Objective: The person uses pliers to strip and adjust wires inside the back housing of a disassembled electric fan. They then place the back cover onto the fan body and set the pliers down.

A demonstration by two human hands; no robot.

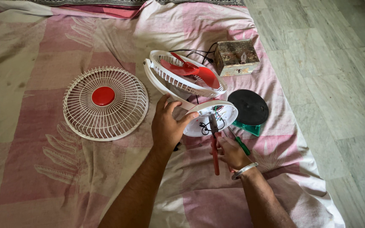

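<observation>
Both forearms extended forward; left hand point(167, 125) palm down, fingers curled in a grip; right hand point(232, 152) fisted, wrist bangled.

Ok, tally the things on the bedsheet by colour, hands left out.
White and red: 2, the loose fan grille and the opened fan
Black: 1, the round disc
Red-handled: 1, the pliers
Green: 2, the screwdriver and flat piece
Rusty grey: 1, the metal box
Total: 7

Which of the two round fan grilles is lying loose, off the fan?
The left grille, with a red centre cap, lies flat alone on the sheet. The other grille is on the fan, around the red blades.
</observation>
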